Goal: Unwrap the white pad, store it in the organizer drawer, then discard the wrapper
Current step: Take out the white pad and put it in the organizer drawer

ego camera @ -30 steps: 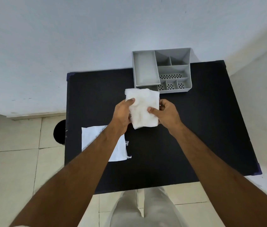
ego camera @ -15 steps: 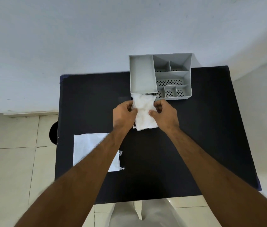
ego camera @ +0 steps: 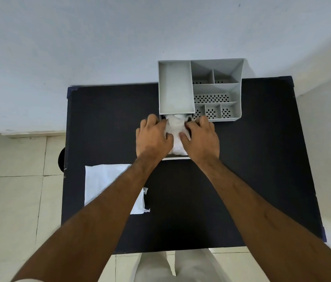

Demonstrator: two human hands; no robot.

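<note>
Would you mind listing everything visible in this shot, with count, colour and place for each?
white pad: one, white, crumpled in the open drawer, pressed between both hands.
drawer: one, grey, pulled out toward the person from the organizer's base; only its front edge shows.
organizer: one, grey, several open compartments, at the table's far edge.
wrapper: one, white, flat on the table's near left, partly under the left forearm.
table: one, black top.
dark round object: one, on the floor at the table's left edge; cannot tell what it is.
floor tiles: beige, around the table.
wall: pale, behind the table.
left hand: one, on the pad's left side.
right hand: one, on the pad's right side.
</note>
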